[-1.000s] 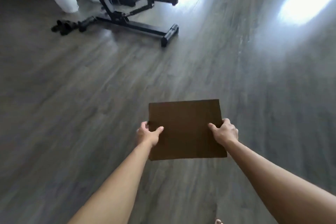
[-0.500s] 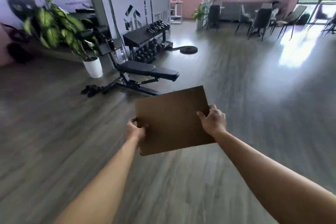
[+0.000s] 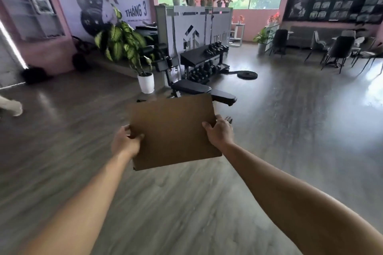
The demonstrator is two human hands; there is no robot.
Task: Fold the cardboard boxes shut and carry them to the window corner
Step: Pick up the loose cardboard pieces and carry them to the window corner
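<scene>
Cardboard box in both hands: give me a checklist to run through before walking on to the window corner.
1. Left hand grips the cardboard box: ok.
2. Right hand grips its other edge: ok.
3. Box folded shut: top looks flat, underside hidden: cannot tell.
4. Straight path: not ok, weight bench right behind the box.
5. Floor to the right bare: ok.

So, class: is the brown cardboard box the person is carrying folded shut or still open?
Shut, as far as shows: the brown cardboard box presents one flat, unbroken top with no flaps standing up, gripped at its sides by the left hand and right hand.
</scene>
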